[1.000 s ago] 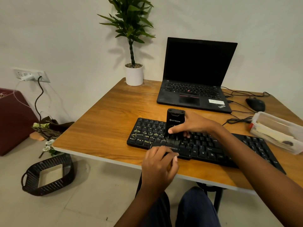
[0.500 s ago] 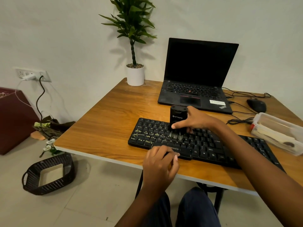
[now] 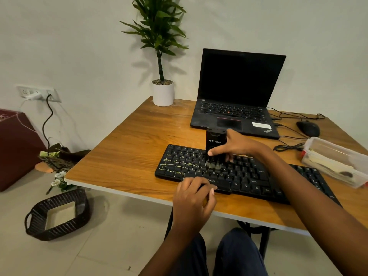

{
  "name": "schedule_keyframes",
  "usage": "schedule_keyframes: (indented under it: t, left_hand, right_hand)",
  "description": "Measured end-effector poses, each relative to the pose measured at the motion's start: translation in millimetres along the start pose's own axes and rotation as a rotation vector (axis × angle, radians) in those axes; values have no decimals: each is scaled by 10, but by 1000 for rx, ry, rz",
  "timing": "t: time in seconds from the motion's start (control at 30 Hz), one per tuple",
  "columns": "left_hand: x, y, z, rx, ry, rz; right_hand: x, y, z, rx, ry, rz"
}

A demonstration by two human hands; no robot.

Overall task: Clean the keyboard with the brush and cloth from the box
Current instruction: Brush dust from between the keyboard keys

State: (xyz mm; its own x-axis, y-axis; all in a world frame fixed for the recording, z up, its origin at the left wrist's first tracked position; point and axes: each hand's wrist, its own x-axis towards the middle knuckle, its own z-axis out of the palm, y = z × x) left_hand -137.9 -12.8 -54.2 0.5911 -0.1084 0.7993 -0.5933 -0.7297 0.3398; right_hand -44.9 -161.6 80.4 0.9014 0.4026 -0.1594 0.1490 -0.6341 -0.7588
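A black keyboard (image 3: 249,176) lies across the near part of the wooden table (image 3: 135,152). My right hand (image 3: 237,146) grips a black brush (image 3: 215,142) with a stubby upright handle, its bristles down on the keys in the keyboard's left-middle. My left hand (image 3: 194,198) rests at the keyboard's front edge by the space bar, fingers curled and touching it. A clear plastic box (image 3: 336,160) stands at the right edge with pale cloth-like material inside.
An open black laptop (image 3: 237,100) sits behind the keyboard, a black mouse (image 3: 308,128) and cables to its right. A potted plant (image 3: 162,92) stands at the far left corner. On the floor at left lies a dark woven basket (image 3: 57,214).
The brush in my right hand has shifted slightly across the keys, away from me and a little right. My left hand has stayed at the keyboard's front edge.
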Motion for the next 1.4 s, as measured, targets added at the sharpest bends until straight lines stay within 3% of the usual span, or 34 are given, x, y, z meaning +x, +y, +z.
schedule_keyframes:
  t: [0.13, 0.27, 0.37, 0.47, 0.6, 0.7, 0.83, 0.93, 1.07, 1.17, 1.27, 1.4]
  left_hand:
    - [-12, -7, 1, -4, 2, 2]
    - [-2, 0, -10, -1, 3, -6]
    - [1, -2, -17, -9, 2, -3]
    - [1, -3, -10, 6, 10, -4]
    - [-9, -4, -14, -3, 11, -2]
    - [-4, -7, -15, -2, 15, 2]
    - [-15, -7, -22, -7, 11, -1]
    - [-19, -10, -19, -6, 5, -2]
    - [-12, -8, -26, -13, 7, -1]
    - [-13, -7, -14, -3, 4, -2]
    - [-19, -14, -17, -7, 0, -2]
    - [-14, -12, -22, -2, 2, -1]
  right_hand:
    - [-43, 33, 66, 53, -187, 7]
    - [20, 53, 25, 21, 47, -16]
    - [25, 30, 20, 31, -90, 5]
    - [44, 34, -4, 30, -6, -13]
    - [37, 4, 37, 58, -123, 22]
    - [74, -3, 53, 34, 42, 14]
    - [80, -18, 93, 57, -135, -13]
    - [112, -34, 107, 17, 0, -22]
    - [95, -93, 146, -3, -73, -28]
    - [102, -88, 134, 6, 19, -33]
    - [96, -82, 173, 37, -87, -57]
    - [133, -81, 166, -1, 30, -51]
